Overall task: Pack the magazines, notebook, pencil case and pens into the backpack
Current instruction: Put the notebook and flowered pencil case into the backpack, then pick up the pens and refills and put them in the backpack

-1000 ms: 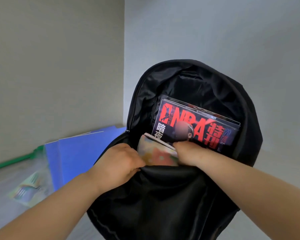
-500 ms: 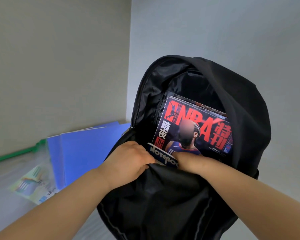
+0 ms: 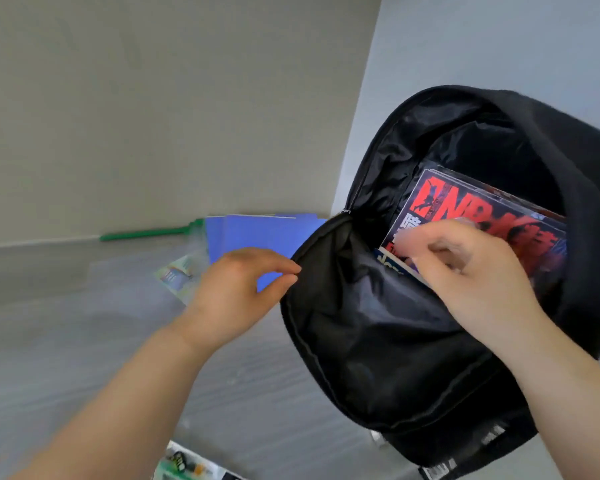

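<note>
Head view; backpack (image 3: pixel 378 341), one, black, mouth open, standing on the table (image 3: pixel 84 341); my left hand (image 3: pixel 232 296) pinches its front rim; my right hand (image 3: pixel 465 271), blurred, fingers curled over the contents, grasp unreadable; magazines (image 3: pixel 465 206), inside, red cover foremost, at least one more edge behind; notebook (image 3: pixel 387 263), one, corner showing before them. Risk, as I judge it: if the rim slips, the mouth sags and the notebook snags or creases; blue folders (image 3: pixel 267 233), apparently two.

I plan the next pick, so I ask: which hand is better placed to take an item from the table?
Left, probably. The left hand is outside the backpack, at its rim, over the table where the blue folders lie. The right hand is inside the opening, over the magazine.
</note>
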